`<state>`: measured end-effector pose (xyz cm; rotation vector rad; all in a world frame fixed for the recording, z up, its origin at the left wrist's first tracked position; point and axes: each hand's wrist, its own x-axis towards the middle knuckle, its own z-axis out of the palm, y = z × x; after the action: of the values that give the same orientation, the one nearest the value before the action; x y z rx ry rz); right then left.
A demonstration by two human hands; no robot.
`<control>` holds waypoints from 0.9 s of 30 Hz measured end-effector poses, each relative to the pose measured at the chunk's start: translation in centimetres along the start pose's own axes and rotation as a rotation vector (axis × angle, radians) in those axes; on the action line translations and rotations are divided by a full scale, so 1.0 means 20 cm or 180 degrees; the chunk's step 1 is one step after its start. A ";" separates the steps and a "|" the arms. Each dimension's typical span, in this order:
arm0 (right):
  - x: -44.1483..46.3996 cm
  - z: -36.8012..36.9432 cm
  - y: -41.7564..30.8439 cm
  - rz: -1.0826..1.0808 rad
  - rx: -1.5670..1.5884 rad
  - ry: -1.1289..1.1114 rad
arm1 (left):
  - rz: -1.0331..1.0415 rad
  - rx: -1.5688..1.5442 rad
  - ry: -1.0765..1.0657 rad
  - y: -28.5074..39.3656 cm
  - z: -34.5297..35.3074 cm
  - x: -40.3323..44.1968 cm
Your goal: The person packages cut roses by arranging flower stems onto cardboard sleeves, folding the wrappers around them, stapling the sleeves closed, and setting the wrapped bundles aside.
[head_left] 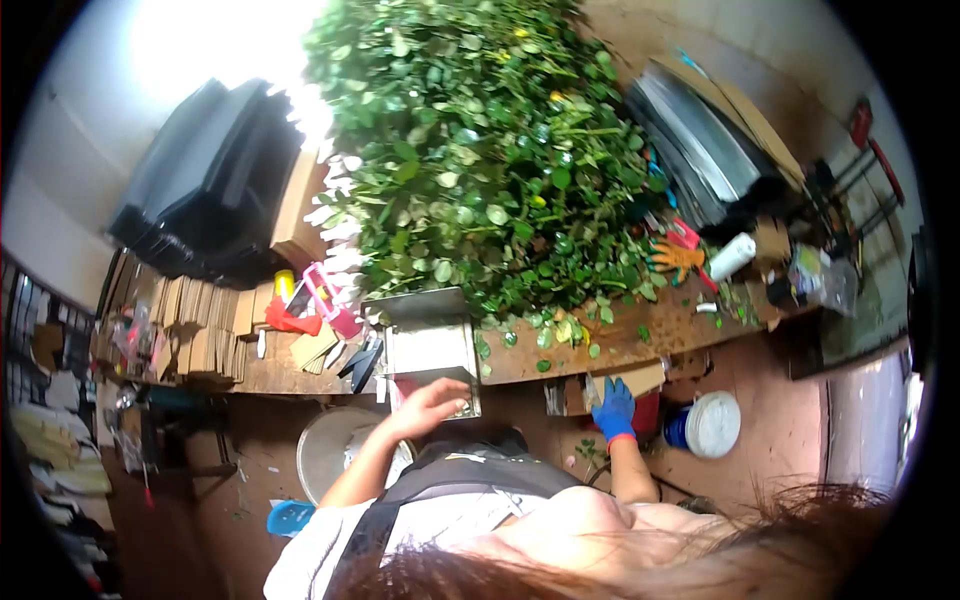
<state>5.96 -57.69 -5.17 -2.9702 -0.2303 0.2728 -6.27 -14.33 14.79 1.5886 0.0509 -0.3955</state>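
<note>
Strands of reddish-brown hair [800, 535] hung closest to my eyes, loose along the bottom right. Beyond them, a great heap of green leafy stems [480, 180] covered most of the wooden table [520, 360] in front of me. To the heap's left stood a bulky dark stack [215, 180]; to its right leaned a smaller group of grey and black sheets [700, 150]. My grey apron [450, 470] crossed my waist, with a round tub [320, 455] on the floor beside it to the left. At the table's near edge, just in front of the heap, sat a metal tray [430, 350] with a raised back plate. Over its near end was my bare left hand [430, 405], fingers slightly bent; I could not tell whether they held anything. My right hand [617, 408], in a blue glove, lay at a piece of cardboard [642, 380] just below the table edge. Its fingers pointed up and away, and whether they gripped the cardboard I could not tell. An orange glove [677, 260] lay right of the leaves.
</note>
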 end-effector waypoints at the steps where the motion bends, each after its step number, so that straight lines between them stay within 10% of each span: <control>1: -0.01 -0.08 -0.04 0.0094 0.0032 -0.0190 | -0.0252 -0.0320 0.0023 0.12 -0.08 -0.04; 6: 0.03 -0.07 -0.27 -0.0537 0.1599 0.0739 | 0.0557 -0.0700 0.1296 0.33 -0.53 -0.14; 14: -0.10 -0.83 -1.61 -0.2640 0.2231 0.0769 | 0.2375 0.4002 0.4696 0.76 -1.75 -0.28; 19: -0.08 -0.74 -1.88 -0.3146 0.1420 0.0321 | 0.1410 0.5747 0.5804 1.18 -2.56 -0.53; 23: -0.08 -0.66 -1.93 -0.2925 0.0727 0.0539 | -0.0722 0.5367 0.6570 1.33 -3.08 -0.71; 27: -0.10 -0.66 -1.97 -0.2656 0.0708 0.0438 | -0.1682 0.4462 0.5337 1.39 -3.42 -0.78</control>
<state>1.04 -21.42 14.48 -2.3939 -1.2601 -0.0154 1.73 53.79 46.06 2.8116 1.8194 0.8492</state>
